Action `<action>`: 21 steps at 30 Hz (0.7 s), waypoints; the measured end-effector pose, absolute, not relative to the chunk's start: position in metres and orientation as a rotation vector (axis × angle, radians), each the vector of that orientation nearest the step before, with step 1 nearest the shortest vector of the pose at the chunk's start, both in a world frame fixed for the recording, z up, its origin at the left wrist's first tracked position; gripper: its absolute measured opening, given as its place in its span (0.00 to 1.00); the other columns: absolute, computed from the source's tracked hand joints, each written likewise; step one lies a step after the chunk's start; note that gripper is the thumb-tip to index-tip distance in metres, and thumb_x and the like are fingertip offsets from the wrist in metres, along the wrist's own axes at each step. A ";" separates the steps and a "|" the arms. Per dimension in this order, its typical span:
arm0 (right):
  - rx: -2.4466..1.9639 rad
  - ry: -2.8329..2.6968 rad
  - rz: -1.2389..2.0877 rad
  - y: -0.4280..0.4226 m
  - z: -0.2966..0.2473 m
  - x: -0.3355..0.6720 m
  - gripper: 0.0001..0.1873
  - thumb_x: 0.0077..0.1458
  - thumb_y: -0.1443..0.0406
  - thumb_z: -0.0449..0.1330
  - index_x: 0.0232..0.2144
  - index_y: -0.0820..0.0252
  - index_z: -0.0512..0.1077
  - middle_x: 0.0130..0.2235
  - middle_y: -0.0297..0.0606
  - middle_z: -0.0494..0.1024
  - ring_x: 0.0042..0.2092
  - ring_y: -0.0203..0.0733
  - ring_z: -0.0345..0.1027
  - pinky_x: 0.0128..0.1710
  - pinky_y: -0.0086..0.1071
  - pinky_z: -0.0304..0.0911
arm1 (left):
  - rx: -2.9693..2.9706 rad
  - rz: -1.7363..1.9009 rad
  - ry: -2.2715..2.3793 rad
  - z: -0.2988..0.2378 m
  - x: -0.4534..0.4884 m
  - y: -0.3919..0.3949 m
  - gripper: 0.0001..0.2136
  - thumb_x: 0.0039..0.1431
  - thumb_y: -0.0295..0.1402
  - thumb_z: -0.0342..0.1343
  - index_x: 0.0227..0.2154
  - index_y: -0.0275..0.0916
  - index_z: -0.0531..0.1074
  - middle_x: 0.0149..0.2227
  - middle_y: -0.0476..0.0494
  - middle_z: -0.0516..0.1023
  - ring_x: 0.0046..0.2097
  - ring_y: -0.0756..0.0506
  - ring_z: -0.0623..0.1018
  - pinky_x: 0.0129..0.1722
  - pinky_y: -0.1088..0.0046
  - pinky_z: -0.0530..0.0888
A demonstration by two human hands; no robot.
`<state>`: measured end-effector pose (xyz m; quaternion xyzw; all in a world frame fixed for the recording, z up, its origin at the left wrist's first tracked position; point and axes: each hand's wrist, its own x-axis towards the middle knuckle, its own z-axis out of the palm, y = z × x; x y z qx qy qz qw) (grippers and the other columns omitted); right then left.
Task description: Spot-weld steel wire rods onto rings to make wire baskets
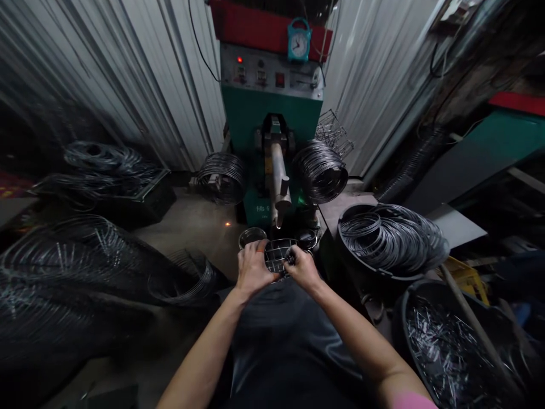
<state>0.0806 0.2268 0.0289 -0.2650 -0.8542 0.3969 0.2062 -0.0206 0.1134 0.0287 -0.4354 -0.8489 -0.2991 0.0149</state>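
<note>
Both hands, left hand [252, 268] and right hand [303, 267], grip the light, stiff wire grid [277, 254] by its rim below the green machine [272, 113].

1. Your two hands, left hand [252, 268] and right hand [303, 267], crowd the wire grid [279, 254]; the welder arm [279, 182] hangs just above it.
2. A wire coil [320, 170] and a tub of rings [392, 236] block your right.
3. Bare floor [193, 224] leaves passage on your left.

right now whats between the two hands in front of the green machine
In the head view, a wire grid piece sits between the left hand and the right hand; both hold its edges, below the machine.
</note>
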 end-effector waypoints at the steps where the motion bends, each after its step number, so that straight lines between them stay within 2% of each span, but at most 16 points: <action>1: -0.695 -2.384 1.144 0.226 0.027 0.083 0.05 0.43 0.72 0.56 0.26 0.59 0.69 0.24 0.30 0.71 0.28 0.35 0.65 0.28 0.25 0.57 | -1.366 -0.918 -2.658 0.030 -0.020 0.114 0.36 0.35 0.37 0.63 0.51 0.39 0.59 0.50 0.37 0.66 0.53 0.35 0.64 0.51 0.56 0.63; 6: -0.498 -2.486 1.313 0.235 0.026 0.095 0.10 0.49 0.72 0.54 0.31 0.61 0.74 0.31 0.34 0.77 0.34 0.37 0.71 0.36 0.28 0.63 | -1.425 -0.914 -2.754 0.033 -0.022 0.115 0.40 0.32 0.39 0.65 0.53 0.40 0.58 0.51 0.37 0.64 0.54 0.34 0.62 0.52 0.55 0.61; 8: -0.368 -2.586 1.267 0.239 0.031 0.100 0.10 0.50 0.71 0.55 0.35 0.61 0.75 0.35 0.37 0.78 0.38 0.39 0.71 0.40 0.30 0.64 | -1.444 -0.925 -2.759 0.033 -0.024 0.115 0.40 0.31 0.39 0.65 0.53 0.42 0.58 0.52 0.38 0.64 0.54 0.34 0.62 0.52 0.55 0.61; 11: -0.202 -2.726 1.117 0.241 0.039 0.106 0.14 0.47 0.71 0.61 0.40 0.62 0.73 0.38 0.40 0.77 0.41 0.41 0.70 0.41 0.32 0.64 | -1.466 -0.926 -2.751 0.034 -0.025 0.115 0.40 0.31 0.38 0.65 0.52 0.42 0.58 0.51 0.39 0.64 0.54 0.34 0.62 0.52 0.56 0.61; 21: -0.130 -2.699 0.986 0.239 0.036 0.103 0.11 0.47 0.76 0.60 0.34 0.62 0.75 0.33 0.38 0.77 0.36 0.37 0.71 0.37 0.27 0.64 | -1.486 -0.959 -2.778 0.035 -0.030 0.115 0.40 0.30 0.38 0.65 0.52 0.42 0.59 0.51 0.40 0.64 0.54 0.35 0.63 0.52 0.57 0.62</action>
